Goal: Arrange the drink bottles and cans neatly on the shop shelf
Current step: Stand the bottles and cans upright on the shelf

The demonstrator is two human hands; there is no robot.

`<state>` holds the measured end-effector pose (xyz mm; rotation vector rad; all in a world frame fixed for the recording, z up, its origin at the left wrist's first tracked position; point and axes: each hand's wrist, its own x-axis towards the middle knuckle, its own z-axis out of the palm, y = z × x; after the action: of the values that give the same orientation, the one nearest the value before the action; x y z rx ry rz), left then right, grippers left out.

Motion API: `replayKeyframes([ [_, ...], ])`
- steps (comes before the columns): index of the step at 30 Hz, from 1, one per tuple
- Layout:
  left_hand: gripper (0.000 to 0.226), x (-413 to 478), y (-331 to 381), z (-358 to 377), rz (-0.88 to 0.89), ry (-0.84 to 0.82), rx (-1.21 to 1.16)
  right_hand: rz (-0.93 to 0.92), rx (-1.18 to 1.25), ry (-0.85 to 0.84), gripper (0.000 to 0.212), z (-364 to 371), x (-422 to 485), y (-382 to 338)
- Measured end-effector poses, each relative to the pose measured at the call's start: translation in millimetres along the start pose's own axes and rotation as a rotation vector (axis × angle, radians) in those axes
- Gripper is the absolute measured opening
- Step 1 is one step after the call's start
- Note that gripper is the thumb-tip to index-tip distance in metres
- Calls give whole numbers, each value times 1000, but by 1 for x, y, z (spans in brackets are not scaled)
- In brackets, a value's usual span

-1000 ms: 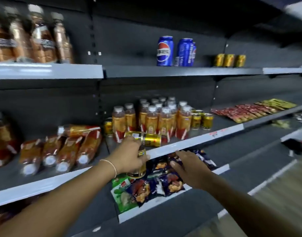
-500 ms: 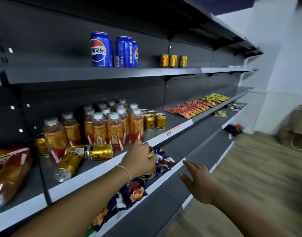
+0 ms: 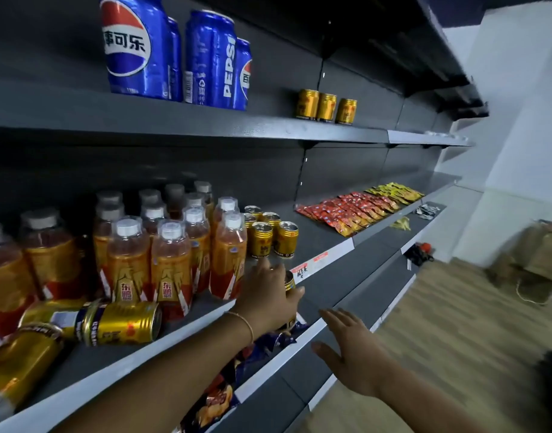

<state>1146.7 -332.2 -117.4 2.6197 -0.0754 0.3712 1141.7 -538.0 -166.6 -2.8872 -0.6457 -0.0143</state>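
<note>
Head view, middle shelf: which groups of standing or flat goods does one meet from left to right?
Upright orange-labelled plastic bottles with white caps → small upright gold metal cans → flat red snack packets → flat yellow snack packets.

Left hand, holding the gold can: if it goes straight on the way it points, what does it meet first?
Probably the front-left upright gold can on the middle shelf, just ahead of the left hand and its held gold can. Depth is unclear, so treat this as likely.

Blue cans [image 3: 177, 54] (gold cans [image 3: 273, 237] below)
</note>
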Motion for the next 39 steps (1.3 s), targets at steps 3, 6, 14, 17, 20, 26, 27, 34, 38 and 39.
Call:
replayKeyframes([
  [3,60,34,-2,3,14,61,-50,-37,-11,15,70,-11,38,2],
  [6,53,62,-2,4,22,113,-45,-70,-17,38,70,-18,70,2],
  [14,63,102,-4,21,-42,132,15,-234,139,148,58,-25,132,6],
  [17,66,117,-8,27,-75,124,36,-260,169,157,55,-20,159,9],
  [20,65,133,-13,35,-121,129,56,-335,168,180,57,-12,186,18],
  [26,64,160,-23,52,-215,179,84,-533,16,210,78,-8,251,44],
  [27,64,164,-25,54,-221,180,90,-536,-53,193,85,-9,263,50],
  [34,77,183,-33,73,-287,218,132,-541,49,131,85,-19,321,85],
  [38,79,182,-32,84,-293,300,129,-564,182,64,79,-13,340,92],
  [39,78,181,-32,86,-293,316,117,-577,217,65,77,-11,343,93],
])
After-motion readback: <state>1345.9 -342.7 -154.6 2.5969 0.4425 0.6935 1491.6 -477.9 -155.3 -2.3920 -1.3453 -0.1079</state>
